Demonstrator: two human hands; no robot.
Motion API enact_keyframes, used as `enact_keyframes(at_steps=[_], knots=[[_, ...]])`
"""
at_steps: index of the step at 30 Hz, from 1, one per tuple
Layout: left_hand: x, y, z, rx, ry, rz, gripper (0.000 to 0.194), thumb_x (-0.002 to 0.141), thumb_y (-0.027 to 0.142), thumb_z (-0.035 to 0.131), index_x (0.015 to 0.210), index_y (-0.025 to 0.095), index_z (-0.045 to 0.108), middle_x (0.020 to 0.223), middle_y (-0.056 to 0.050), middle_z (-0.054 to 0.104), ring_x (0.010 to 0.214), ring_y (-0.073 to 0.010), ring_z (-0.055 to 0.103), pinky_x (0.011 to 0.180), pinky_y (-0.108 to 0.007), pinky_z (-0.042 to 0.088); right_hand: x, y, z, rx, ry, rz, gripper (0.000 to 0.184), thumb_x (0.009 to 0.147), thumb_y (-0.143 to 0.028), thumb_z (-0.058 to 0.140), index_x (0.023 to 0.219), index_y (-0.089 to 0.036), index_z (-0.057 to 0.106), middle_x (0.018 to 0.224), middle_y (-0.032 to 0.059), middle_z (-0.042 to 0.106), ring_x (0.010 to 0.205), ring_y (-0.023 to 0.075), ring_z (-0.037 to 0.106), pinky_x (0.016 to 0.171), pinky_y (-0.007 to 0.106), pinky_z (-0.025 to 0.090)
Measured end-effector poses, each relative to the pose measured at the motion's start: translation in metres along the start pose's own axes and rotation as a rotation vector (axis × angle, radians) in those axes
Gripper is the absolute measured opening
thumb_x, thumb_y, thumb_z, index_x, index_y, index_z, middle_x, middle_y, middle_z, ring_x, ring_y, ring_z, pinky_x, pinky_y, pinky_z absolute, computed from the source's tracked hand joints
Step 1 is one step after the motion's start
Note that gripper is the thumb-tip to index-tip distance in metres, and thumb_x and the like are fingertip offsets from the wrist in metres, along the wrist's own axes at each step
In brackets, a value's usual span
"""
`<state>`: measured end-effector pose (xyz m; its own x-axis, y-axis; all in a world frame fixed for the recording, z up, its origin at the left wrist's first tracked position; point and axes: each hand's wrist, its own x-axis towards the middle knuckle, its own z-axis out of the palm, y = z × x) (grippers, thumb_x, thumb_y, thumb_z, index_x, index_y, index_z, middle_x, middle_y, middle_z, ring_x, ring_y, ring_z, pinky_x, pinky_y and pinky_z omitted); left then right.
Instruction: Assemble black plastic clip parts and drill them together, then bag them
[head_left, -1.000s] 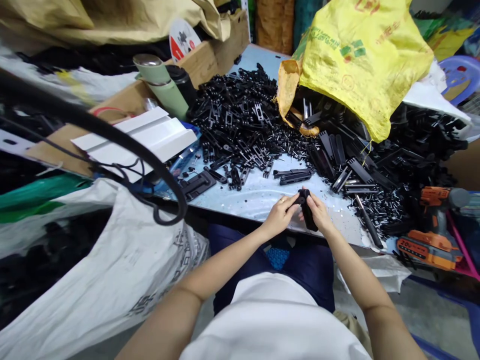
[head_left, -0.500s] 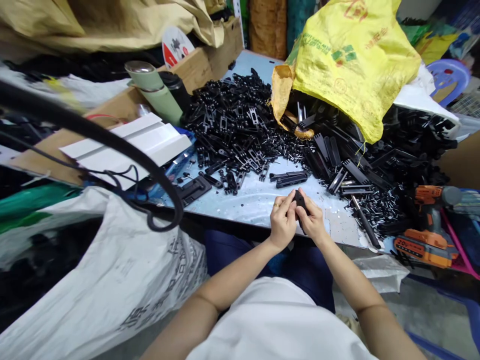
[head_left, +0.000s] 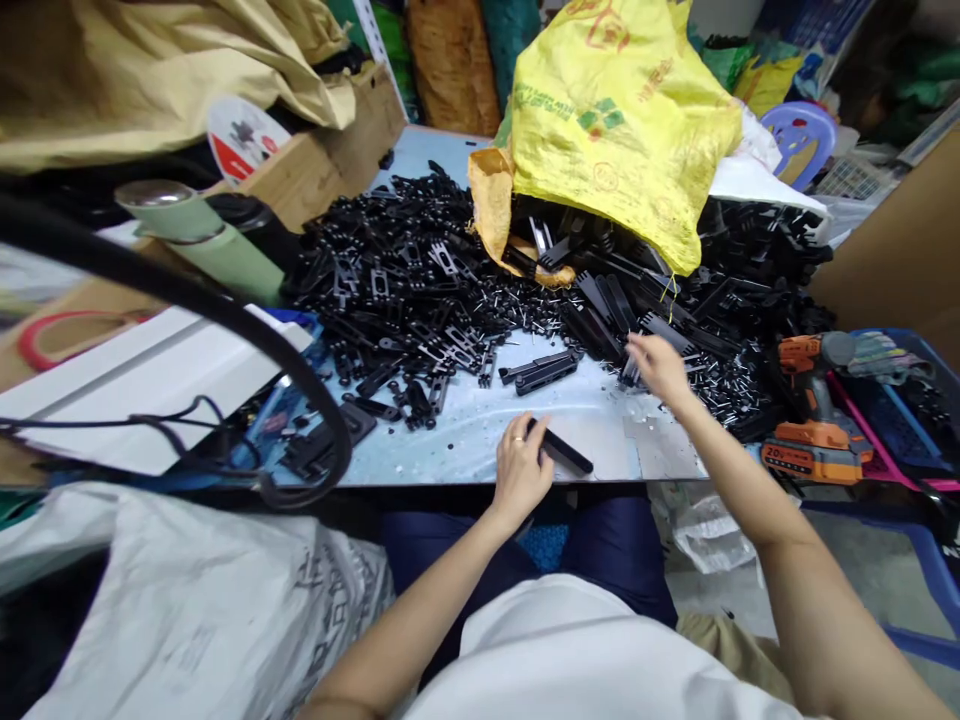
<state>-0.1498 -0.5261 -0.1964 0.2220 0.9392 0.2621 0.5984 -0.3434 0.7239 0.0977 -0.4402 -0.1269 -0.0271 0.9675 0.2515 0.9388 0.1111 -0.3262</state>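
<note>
My left hand (head_left: 523, 465), a ring on one finger, is closed on one end of a long narrow black part (head_left: 568, 452) at the table's front edge. The part slants down to the right, and its kind is unclear. Farther right, my right hand (head_left: 658, 368) is at the near edge of a heap of slotted black parts (head_left: 596, 325). Its fingers are bent together; what they hold, if anything, is hidden. Between the hands and the heap lie jointed black pieces (head_left: 544, 372) side by side.
A large pile of small black parts (head_left: 390, 280) covers the table's left middle. A yellow sack (head_left: 615, 130) stands behind. An orange cordless drill (head_left: 814, 440) is at right. A thick black cable (head_left: 247, 325) arches at left, near a white sack (head_left: 225, 590) and green flask (head_left: 225, 260).
My hands, earlier together around a black part, have separated. The left keeps a long black part by the table edge, while the right has moved over to the heap. The view has turned right.
</note>
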Motion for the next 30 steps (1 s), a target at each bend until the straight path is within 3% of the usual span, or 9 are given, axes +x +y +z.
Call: enact_keyframes(at_steps=[3, 5, 9, 14, 17, 20, 23, 27, 30], knots=[[0.014, 0.003, -0.012, 0.197, -0.331, 0.34, 0.042, 0.076, 0.006, 0.046, 0.113, 0.025, 0.057, 0.113, -0.009, 0.059, 0.118, -0.029, 0.046, 0.102, -0.061, 0.027, 0.038, 0.054, -0.028, -0.171, 0.116, 0.208, 0.035, 0.09, -0.032, 0.035, 0.109, -0.016, 0.06, 0.108, 0.0142, 0.058, 0.102, 0.0251, 0.051, 0.087, 0.04, 0.041], [0.023, 0.005, -0.015, 0.289, -0.437, 0.42, 0.039, 0.079, 0.005, 0.043, 0.109, 0.023, 0.059, 0.098, -0.007, 0.064, 0.104, -0.0254, 0.055, 0.101, -0.062, 0.027, 0.054, 0.082, -0.042, -0.306, 0.116, 0.368, 0.033, 0.089, -0.028, 0.036, 0.109, -0.012, 0.057, 0.11, 0.0179, 0.055, 0.103, 0.0273, 0.048, 0.083, 0.041, 0.041], [0.029, 0.006, -0.017, 0.425, -0.388, 0.389, 0.034, 0.082, 0.007, 0.043, 0.111, 0.018, 0.058, 0.086, -0.008, 0.065, 0.084, -0.0208, 0.06, 0.093, -0.047, 0.04, 0.064, 0.116, -0.056, -0.532, 0.058, 0.537, 0.033, 0.085, -0.018, 0.041, 0.115, -0.006, 0.047, 0.116, 0.0247, 0.047, 0.106, 0.0294, 0.043, 0.077, 0.038, 0.04], [0.026, 0.008, -0.018, 0.53, -0.325, 0.343, 0.031, 0.084, 0.013, 0.045, 0.113, 0.016, 0.057, 0.082, -0.008, 0.064, 0.081, -0.0216, 0.059, 0.079, -0.037, 0.045, 0.069, 0.13, -0.064, -0.592, -0.131, 0.511, 0.035, 0.081, -0.013, 0.048, 0.116, -0.009, 0.049, 0.115, 0.0225, 0.047, 0.097, 0.026, 0.049, 0.075, 0.035, 0.039], [0.023, 0.005, -0.017, 0.557, -0.312, 0.284, 0.031, 0.084, 0.012, 0.045, 0.112, 0.016, 0.057, 0.085, -0.009, 0.064, 0.084, -0.0225, 0.059, 0.074, -0.035, 0.046, 0.068, 0.128, -0.072, -0.559, -0.069, 0.52, 0.035, 0.078, -0.015, 0.052, 0.112, -0.009, 0.052, 0.109, 0.0211, 0.049, 0.09, 0.0246, 0.053, 0.073, 0.034, 0.04], [0.018, -0.003, -0.016, 0.507, -0.308, 0.24, 0.032, 0.084, 0.017, 0.047, 0.115, 0.017, 0.054, 0.092, -0.011, 0.064, 0.09, -0.0241, 0.059, 0.075, -0.036, 0.047, 0.057, 0.11, -0.085, -0.465, 0.166, 0.449, 0.036, 0.078, -0.023, 0.053, 0.112, -0.011, 0.052, 0.11, 0.0189, 0.048, 0.09, 0.0254, 0.054, 0.074, 0.035, 0.041], [0.019, -0.002, -0.015, 0.356, -0.216, 0.286, 0.044, 0.085, 0.03, 0.049, 0.127, 0.018, 0.043, 0.11, -0.013, 0.059, 0.103, -0.0256, 0.055, 0.084, -0.039, 0.046, 0.03, 0.068, -0.101, -0.291, 0.297, 0.231, 0.033, 0.079, -0.027, 0.05, 0.11, -0.015, 0.054, 0.111, 0.0153, 0.049, 0.095, 0.025, 0.054, 0.078, 0.036, 0.043], [0.032, 0.018, -0.013, 0.183, 0.02, 0.36, 0.053, 0.087, 0.037, 0.046, 0.135, 0.019, 0.03, 0.128, -0.017, 0.046, 0.122, -0.0295, 0.042, 0.098, -0.047, 0.037, -0.018, -0.011, -0.099, 0.108, 0.201, -0.129, 0.03, 0.076, -0.039, 0.055, 0.101, -0.023, 0.058, 0.101, 0.009, 0.055, 0.097, 0.0235, 0.054, 0.084, 0.039, 0.045], [0.039, 0.037, -0.005, 0.047, 0.026, 0.374, 0.041, 0.09, 0.034, 0.04, 0.128, 0.02, 0.038, 0.116, -0.014, 0.053, 0.112, -0.0256, 0.05, 0.092, -0.043, 0.042, -0.048, -0.061, -0.066, 0.514, 0.139, -0.161, 0.044, 0.074, -0.05, 0.057, 0.109, -0.024, 0.054, 0.097, 0.0078, 0.058, 0.09, 0.0217, 0.057, 0.08, 0.038, 0.049]])
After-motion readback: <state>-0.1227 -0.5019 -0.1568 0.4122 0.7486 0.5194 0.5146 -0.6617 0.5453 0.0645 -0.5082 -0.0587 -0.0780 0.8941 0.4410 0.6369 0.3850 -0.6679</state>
